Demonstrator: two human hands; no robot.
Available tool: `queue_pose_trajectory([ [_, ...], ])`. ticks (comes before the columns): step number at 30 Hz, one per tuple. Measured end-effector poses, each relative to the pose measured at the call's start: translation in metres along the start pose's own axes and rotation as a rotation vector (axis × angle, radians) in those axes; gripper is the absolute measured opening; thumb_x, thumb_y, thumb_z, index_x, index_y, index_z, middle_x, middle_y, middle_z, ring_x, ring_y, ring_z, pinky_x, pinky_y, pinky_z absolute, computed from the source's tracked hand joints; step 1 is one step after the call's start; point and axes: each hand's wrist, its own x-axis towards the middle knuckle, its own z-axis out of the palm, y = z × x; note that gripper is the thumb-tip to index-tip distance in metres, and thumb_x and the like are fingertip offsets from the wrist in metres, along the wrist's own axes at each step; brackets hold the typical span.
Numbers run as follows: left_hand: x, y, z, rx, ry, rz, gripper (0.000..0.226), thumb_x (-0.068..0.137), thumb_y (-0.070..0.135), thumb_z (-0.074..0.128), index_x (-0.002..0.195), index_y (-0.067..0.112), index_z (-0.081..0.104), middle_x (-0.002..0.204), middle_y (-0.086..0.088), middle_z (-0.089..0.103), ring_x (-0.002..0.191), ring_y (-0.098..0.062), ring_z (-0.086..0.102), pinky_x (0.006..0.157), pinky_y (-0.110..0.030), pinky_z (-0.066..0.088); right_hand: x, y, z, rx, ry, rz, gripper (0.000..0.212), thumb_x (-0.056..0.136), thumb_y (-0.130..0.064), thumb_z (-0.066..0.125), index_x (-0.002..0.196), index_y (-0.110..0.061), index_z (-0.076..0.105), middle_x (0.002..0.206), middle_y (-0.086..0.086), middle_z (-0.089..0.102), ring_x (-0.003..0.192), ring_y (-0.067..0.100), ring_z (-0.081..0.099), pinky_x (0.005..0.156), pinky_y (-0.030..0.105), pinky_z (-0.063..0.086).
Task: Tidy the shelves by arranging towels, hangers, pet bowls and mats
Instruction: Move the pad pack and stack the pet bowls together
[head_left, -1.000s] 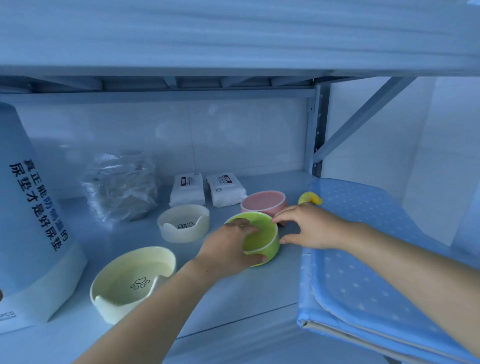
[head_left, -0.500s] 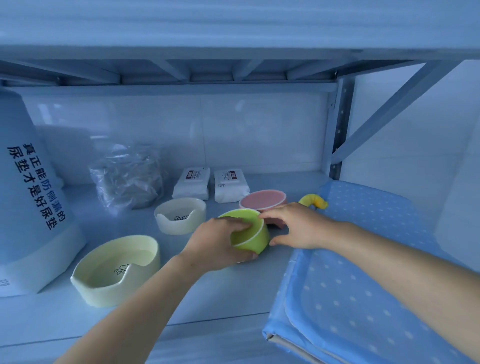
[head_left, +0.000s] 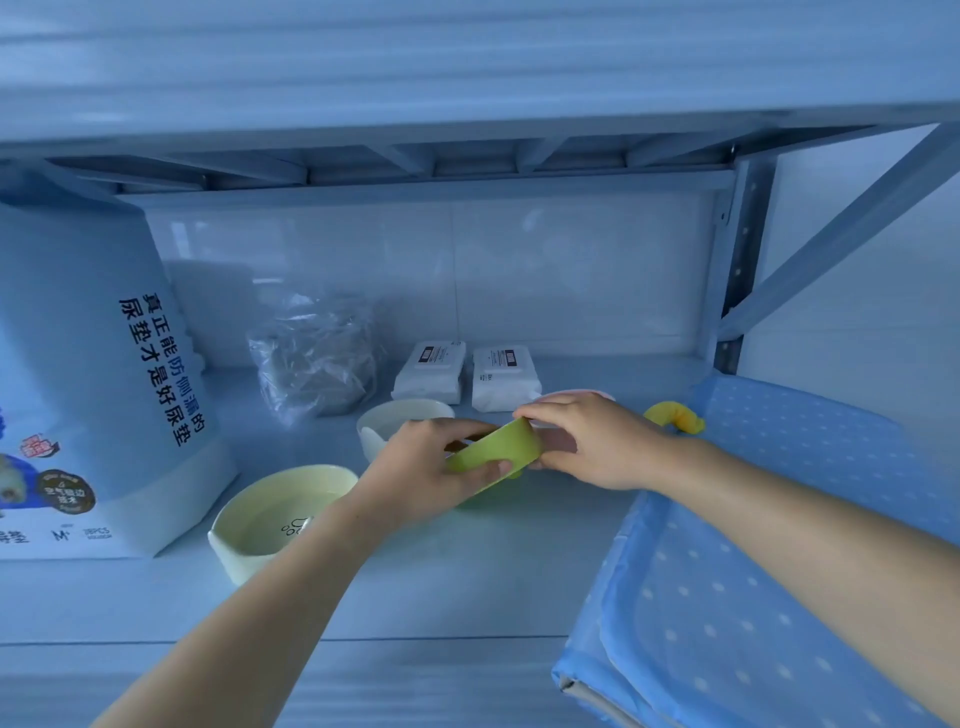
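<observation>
A green pet bowl (head_left: 498, 452) is tilted on its side just above the shelf (head_left: 467, 587), its opening turned away to the left. My left hand (head_left: 415, 473) grips its near wall with thumb and fingers. My right hand (head_left: 592, 441) holds its right rim between thumb and fingertips. Behind my right hand a pink bowl (head_left: 571, 397) is mostly hidden. A small cream bowl (head_left: 400, 418) stands behind my left hand, and a larger pale-yellow bowl (head_left: 275, 514) with a paw print sits at the front left. A blue dotted mat (head_left: 769, 571) lies folded at the right.
A big pad package (head_left: 88, 379) with printed text fills the left end. A clear plastic bag (head_left: 311, 353) and two white wipe packs (head_left: 467, 371) sit at the back wall. A yellow toy (head_left: 675, 415) lies by the mat. The upper shelf hangs low overhead.
The green bowl has been lifted off the shelf and tipped onto its side between both hands. The view has shifted so the shelf items sit further right.
</observation>
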Motion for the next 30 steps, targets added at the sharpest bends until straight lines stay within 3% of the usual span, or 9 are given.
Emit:
queue_pose_trajectory([
  [7,-0.001,-0.001,-0.018,0.133,0.075,0.065,0.041,0.066,0.045,0.073,0.104,0.044,0.059,0.087,0.019,0.066,0.080,0.003,0.058,0.073,-0.029,0.051,0.004,-0.015,0.000,0.020,0.030,0.044,0.030,0.083,-0.052,0.058,0.102,-0.029,0.053,0.093,-0.008,0.061,0.090,0.016,0.056,0.081,0.040,0.047],
  [10,-0.002,-0.004,-0.024,0.121,0.109,0.081,0.038,0.071,0.036,0.073,0.106,0.042,0.062,0.089,0.025,0.063,0.085,0.003,0.056,0.076,-0.024,0.048,0.006,-0.022,-0.002,0.043,0.061,0.091,0.031,0.085,-0.054,0.054,0.106,-0.032,0.054,0.099,-0.009,0.064,0.097,0.014,0.058,0.084,0.041,0.047],
  [13,0.002,-0.006,-0.028,0.086,0.114,0.029,0.038,0.078,0.037,0.069,0.115,0.037,0.063,0.109,0.021,0.064,0.100,-0.004,0.058,0.087,-0.026,0.047,0.008,-0.029,-0.005,0.098,0.098,0.138,0.024,0.088,-0.050,0.051,0.102,-0.031,0.057,0.093,-0.011,0.066,0.092,0.013,0.060,0.083,0.041,0.048],
  [17,0.009,-0.007,-0.036,0.074,0.088,0.034,0.024,0.086,0.033,0.062,0.109,0.032,0.067,0.107,0.015,0.067,0.092,-0.007,0.059,0.087,-0.030,0.049,0.008,-0.036,-0.009,0.095,0.079,0.225,0.028,0.087,-0.051,0.049,0.096,-0.030,0.064,0.086,-0.008,0.068,0.086,0.015,0.061,0.085,0.040,0.048],
  [24,0.024,-0.012,-0.033,0.054,0.059,0.118,0.020,0.092,0.025,0.056,0.108,0.023,0.069,0.104,0.010,0.069,0.087,-0.001,0.058,0.073,-0.007,0.040,0.003,-0.047,-0.010,0.127,0.108,0.277,0.025,0.089,-0.044,0.054,0.105,-0.030,0.067,0.095,-0.011,0.069,0.094,0.014,0.062,0.092,0.040,0.044],
  [28,0.035,-0.020,-0.030,0.058,0.031,0.128,0.018,0.094,0.024,0.053,0.103,0.027,0.068,0.096,0.008,0.070,0.089,-0.011,0.061,0.078,-0.026,0.045,-0.003,-0.047,-0.010,0.148,0.141,0.265,0.041,0.086,-0.048,0.057,0.123,-0.029,0.057,0.106,-0.006,0.067,0.099,0.012,0.061,0.097,0.040,0.041],
  [30,0.041,-0.027,-0.029,0.072,0.008,0.110,0.019,0.094,0.026,0.051,0.103,0.029,0.068,0.100,0.010,0.068,0.093,-0.010,0.059,0.080,-0.026,0.046,-0.005,-0.046,-0.009,0.145,0.143,0.226,0.041,0.086,-0.048,0.057,0.123,-0.031,0.057,0.105,-0.005,0.067,0.099,0.011,0.059,0.097,0.039,0.040],
])
